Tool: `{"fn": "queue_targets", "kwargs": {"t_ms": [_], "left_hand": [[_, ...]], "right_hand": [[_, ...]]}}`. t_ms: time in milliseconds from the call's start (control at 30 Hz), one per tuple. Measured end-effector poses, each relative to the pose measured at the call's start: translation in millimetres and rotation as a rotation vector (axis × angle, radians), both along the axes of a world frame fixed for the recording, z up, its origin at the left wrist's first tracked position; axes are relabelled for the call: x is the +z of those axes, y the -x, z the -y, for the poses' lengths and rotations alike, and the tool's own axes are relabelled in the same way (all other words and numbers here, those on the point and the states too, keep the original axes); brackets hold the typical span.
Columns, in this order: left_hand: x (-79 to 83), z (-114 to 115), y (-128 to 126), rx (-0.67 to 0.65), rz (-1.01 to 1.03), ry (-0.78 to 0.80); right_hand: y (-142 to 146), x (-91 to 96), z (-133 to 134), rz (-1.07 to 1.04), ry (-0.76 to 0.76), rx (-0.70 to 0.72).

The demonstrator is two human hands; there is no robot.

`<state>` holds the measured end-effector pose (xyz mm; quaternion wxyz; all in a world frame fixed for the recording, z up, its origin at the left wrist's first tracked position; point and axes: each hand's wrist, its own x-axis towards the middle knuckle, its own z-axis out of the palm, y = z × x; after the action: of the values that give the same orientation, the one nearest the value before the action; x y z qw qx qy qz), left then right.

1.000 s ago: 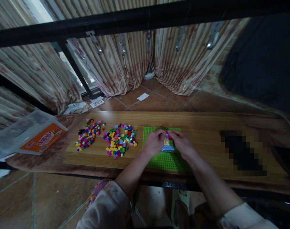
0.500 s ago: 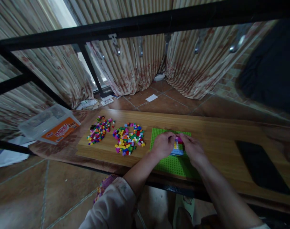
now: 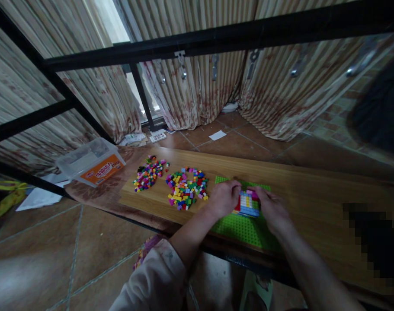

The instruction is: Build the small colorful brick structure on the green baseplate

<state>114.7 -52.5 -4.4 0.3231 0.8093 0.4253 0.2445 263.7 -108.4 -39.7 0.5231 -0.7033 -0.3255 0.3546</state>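
Brick build (image 3: pixel 249 209): a small multicoloured block with blue, white, yellow, red and pink pieces, over the green baseplate (image 3: pixel 237 233), between the hands; whether it is locked to the studs cannot be told.
Left hand (image 3: pixel 225 199): fingers curled together at the build's far left corner; whether they pinch a brick is hidden.
Right hand (image 3: pixel 274 210): fingertips bent against the pink pieces at the far right corner; a firm grip cannot be confirmed.
Risk at the pink pieces: uneven finger pressure could pop one loose or seat it crooked.
Risk at the baseplate: it lies near the table's (image 3: pixel 300 183) front edge, so a forearm's nudge could slide it.
Risk at the larger brick pile (image 3: pixel 186 190): the left forearm is near; a sweep could scatter pieces.
Clear plastic box (image 3: pixel 68 166): far left, orange label on its side; contents too dim to tell.
Smaller brick pile (image 3: pixel 148 175): loose on the table, outside the box.
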Motion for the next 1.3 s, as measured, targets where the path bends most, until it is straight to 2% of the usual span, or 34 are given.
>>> {"fn": "queue_targets", "kwargs": {"t_ms": [67,167,233,300,400,733,933,1067,1233,1300], "left_hand": [[1.0,-11,24,0.015,-0.035,-0.047],[-0.6,-28,64,-0.104,-0.168,-0.063],[-4.1,-35,86,-0.096,-0.261,-0.068],[-8.3,-37,100,-0.103,-0.304,-0.065],[-12.0,-33,107,-0.119,-0.332,-0.094],[-8.6,-29,103,-0.101,-0.424,-0.176],[-1.6,-30,100,-0.068,-0.223,-0.162],[3.6,-23,79,-0.056,0.044,0.006],[7.0,-4,33,-0.06,0.417,0.419],[6.5,0,19,-0.038,0.501,0.51]], "right_hand": [[-1,-1.3,-1,-0.002,-0.001,-0.01],[-4,-4.1,-3,-0.018,-0.008,-0.016],[-6,-5.3,-4,-0.033,-0.017,-0.011],[-6,-5.2,-5,-0.033,-0.027,-0.017],[-5,-3.1,-6,-0.034,-0.042,-0.041],[-6,-2.5,-8,-0.06,-0.055,-0.035],[-5,5.7,-10,-0.121,-0.082,-0.099],[-4,11.7,-11,-0.15,-0.115,-0.133],[-5,11.4,-12,-0.098,-0.15,-0.135],[-6,11.9,-10,-0.037,-0.162,-0.127]]}}
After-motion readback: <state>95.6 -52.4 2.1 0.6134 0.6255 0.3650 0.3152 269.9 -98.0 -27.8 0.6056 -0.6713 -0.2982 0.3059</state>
